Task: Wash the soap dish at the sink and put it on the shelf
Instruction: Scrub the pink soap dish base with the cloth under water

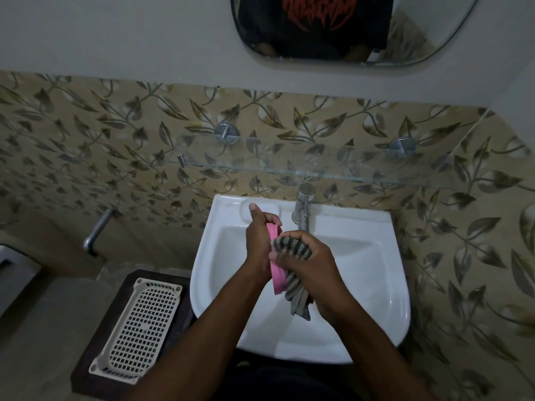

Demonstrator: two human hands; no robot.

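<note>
The pink soap dish (275, 266) is being held over the basin of the white sink (364, 273), standing on edge, so only its narrow rim is showing to the camera. Its long axis is running from the person's side away toward the tap (302, 209), the far end leaning slightly left. Which way its hollow face is turned cannot be told for certain, though it seems to be facing right, into the cloth. The left hand (259, 238) is gripping the dish along its left side, fingers curling over the far end and thumb sticking up. The right hand (308, 266) is clutching a grey striped cloth (296, 293) and pressing it against the dish, the loose end hanging toward the bowl. This is looking like the wiping stage of the wash, with the placing not yet begun. Next, the left hand will probably be lifting the dish up and away to the glass shelf (318, 167) above the tap, turning it flat first.
</note>
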